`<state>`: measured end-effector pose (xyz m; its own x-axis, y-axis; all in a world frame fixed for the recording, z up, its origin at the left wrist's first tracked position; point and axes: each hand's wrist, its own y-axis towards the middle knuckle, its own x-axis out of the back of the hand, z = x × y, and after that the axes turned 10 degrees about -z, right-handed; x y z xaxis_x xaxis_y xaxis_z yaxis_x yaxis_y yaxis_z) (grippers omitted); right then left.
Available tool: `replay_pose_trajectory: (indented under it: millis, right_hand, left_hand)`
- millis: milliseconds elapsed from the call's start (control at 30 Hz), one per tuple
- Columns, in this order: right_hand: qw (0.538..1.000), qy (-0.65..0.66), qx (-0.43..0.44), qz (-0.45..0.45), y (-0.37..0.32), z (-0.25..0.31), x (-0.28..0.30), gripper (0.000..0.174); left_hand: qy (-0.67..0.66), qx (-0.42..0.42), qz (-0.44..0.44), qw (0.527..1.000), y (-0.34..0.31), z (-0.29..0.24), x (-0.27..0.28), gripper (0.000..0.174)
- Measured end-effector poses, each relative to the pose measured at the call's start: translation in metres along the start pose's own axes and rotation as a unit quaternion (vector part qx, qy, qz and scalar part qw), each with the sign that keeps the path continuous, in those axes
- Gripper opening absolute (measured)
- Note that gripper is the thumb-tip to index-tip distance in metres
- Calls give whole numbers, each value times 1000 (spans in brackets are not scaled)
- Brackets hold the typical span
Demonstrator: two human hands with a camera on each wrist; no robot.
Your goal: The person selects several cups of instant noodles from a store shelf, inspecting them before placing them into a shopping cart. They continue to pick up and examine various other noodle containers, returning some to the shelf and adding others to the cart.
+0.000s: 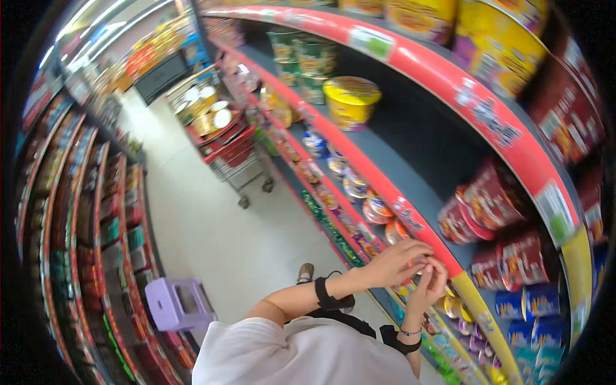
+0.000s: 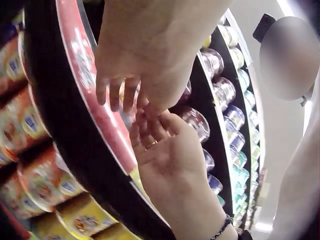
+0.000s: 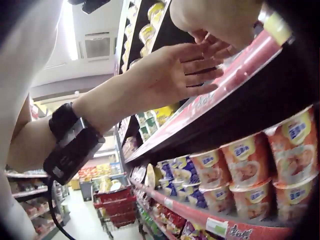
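Observation:
My left hand (image 1: pixel 399 262) and right hand (image 1: pixel 431 282) meet fingertip to fingertip in front of the red shelf edge (image 1: pixel 420 234). In the right wrist view the left hand (image 3: pixel 182 72) has its palm showing and its fingers nearly straight. The left wrist view shows the right hand (image 2: pixel 170 150) palm up, fingers loosely bent, with a ring and a braided bracelet (image 2: pixel 224 227). Nothing shows plainly between the fingers, though their tips overlap. Close by are orange noodle cups (image 3: pixel 247 160) on the shelf below and dark red tubs (image 1: pixel 491 199) on the shelf beyond.
A yellow tub (image 1: pixel 351 101) stands farther along the shelf beside green cups (image 1: pixel 314 61). Up the aisle is a cart with a red basket (image 1: pixel 232 149) holding several tubs. A purple stool (image 1: pixel 173 305) stands by the opposite shelves (image 1: pixel 83 244).

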<state>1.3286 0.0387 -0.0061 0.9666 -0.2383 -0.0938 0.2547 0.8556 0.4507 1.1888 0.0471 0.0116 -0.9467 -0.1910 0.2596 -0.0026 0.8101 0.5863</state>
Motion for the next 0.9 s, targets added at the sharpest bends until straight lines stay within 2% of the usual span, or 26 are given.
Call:
replay_pose_trajectory:
  millis: [33, 67, 133, 167, 200, 233, 267, 333, 400, 500, 567, 700, 767, 900]
  right_hand:
    - [997, -16, -38, 64, -3, 1, -17, 16]
    - [989, -34, -74, 124, -6, 2, -34, 15]
    - [985, -18, -36, 165, -17, -6, -68, 14]
    - [974, -35, -27, 223, -23, -8, -82, 14]
    - [958, -52, -15, 281, -28, -7, -100, 13]
    - [952, -41, -18, 304, -31, 8, -122, 14]
    - [949, -34, -13, 313, -36, 4, -140, 14]
    - [926, -4, -37, 375, -52, -4, -182, 14]
    - [919, 2, -27, 394, -64, 0, -225, 15]
    - [882, 7, -29, 470, -84, 3, -293, 18]
    - [871, 25, -24, 489, -99, 9, -336, 20]
    - [833, 66, -13, 550, -128, 13, -409, 25]
    - [803, 65, -1, 593, -143, 8, -439, 29]
    - [779, 73, -8, 622, -156, 7, -487, 33]
  left_hand:
    - [12, 48, 16, 999, -9, 9, 20, 41]
    - [21, 53, 6, 998, -19, 16, 40, 41]
    - [28, 186, -15, 982, -39, 27, 80, 38]
    - [32, 184, -25, 982, -50, 37, 95, 38]
    - [23, 192, -78, 978, -62, 48, 109, 37]
    - [16, 200, -130, 971, -70, 53, 124, 37]
    - [22, 197, -141, 970, -78, 57, 139, 37]
    - [23, 262, -168, 950, -89, 62, 177, 38]
    - [49, 269, -180, 945, -99, 68, 217, 38]
    - [94, 286, -191, 934, -109, 86, 288, 38]
    - [79, 289, -258, 918, -123, 98, 326, 38]
    - [137, 291, -309, 895, -139, 91, 401, 39]
    - [111, 338, -326, 876, -154, 92, 426, 38]
    - [101, 364, -366, 851, -167, 114, 458, 37]
